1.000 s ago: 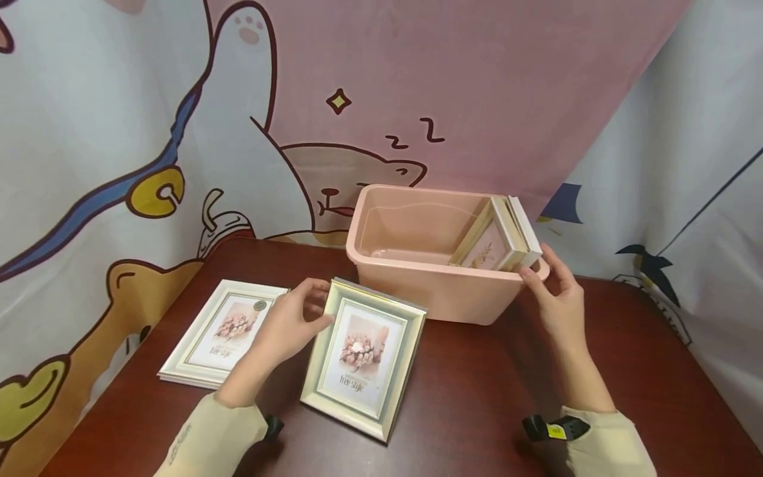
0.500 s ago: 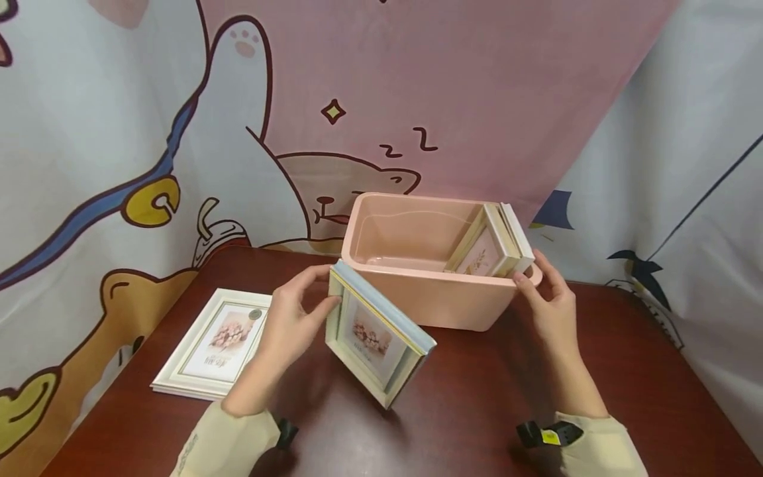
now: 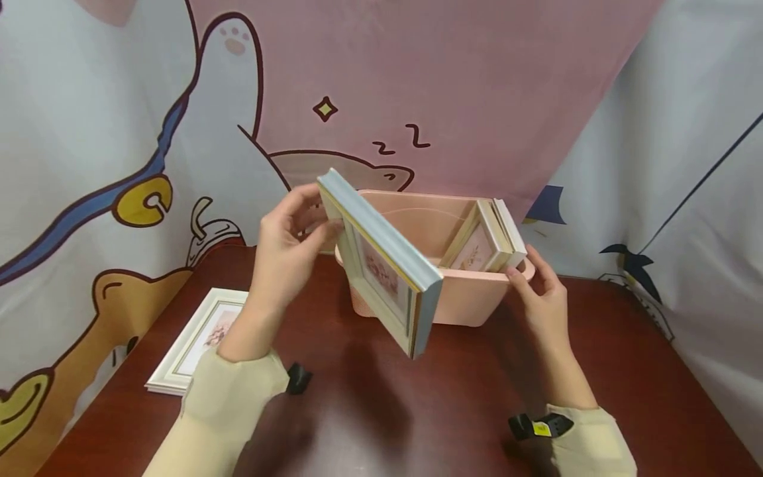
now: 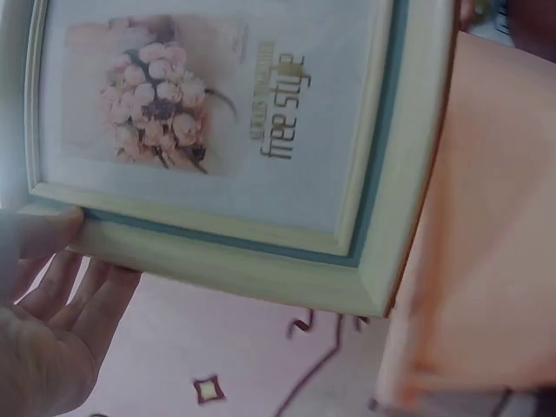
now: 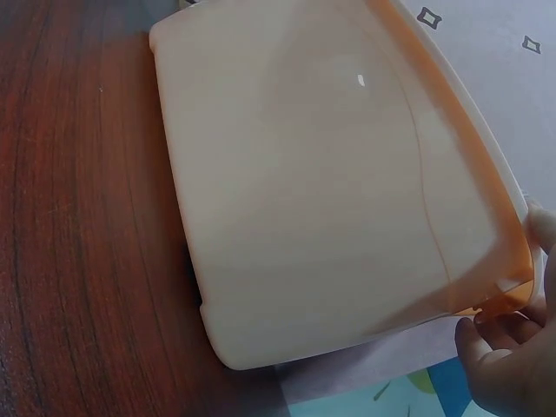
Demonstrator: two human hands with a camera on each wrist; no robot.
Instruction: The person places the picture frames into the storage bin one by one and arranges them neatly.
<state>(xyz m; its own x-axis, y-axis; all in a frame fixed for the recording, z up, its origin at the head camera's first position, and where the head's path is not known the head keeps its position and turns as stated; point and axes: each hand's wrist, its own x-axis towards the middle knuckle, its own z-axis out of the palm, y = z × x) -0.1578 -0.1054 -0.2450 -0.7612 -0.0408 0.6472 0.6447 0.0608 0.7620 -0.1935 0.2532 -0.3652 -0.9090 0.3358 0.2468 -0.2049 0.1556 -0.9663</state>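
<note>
My left hand (image 3: 283, 255) pinches a cream picture frame (image 3: 390, 275) by its upper left corner, thumb on the front. The picture frame is raised above the table, tilted, in front of the pink plastic bin (image 3: 471, 301); it overlaps the bin's left part in the head view. Its flower print and "free style" lettering show in the left wrist view, with the thumb on the border (image 4: 52, 226). My right hand (image 3: 542, 301) grips the rim at the bin's right end. Several picture frames (image 3: 495, 235) lean together inside the bin's right side.
Another white picture frame (image 3: 185, 351) lies flat at the left of the dark red wooden table (image 3: 465, 404), partly hidden by the left forearm. A cartoon-printed curtain (image 3: 465, 79) hangs behind the table.
My left hand has lifted the picture frame up toward the bin and tipped it so its blue-grey side edge shows. The right hand stays at the bin's rim.
</note>
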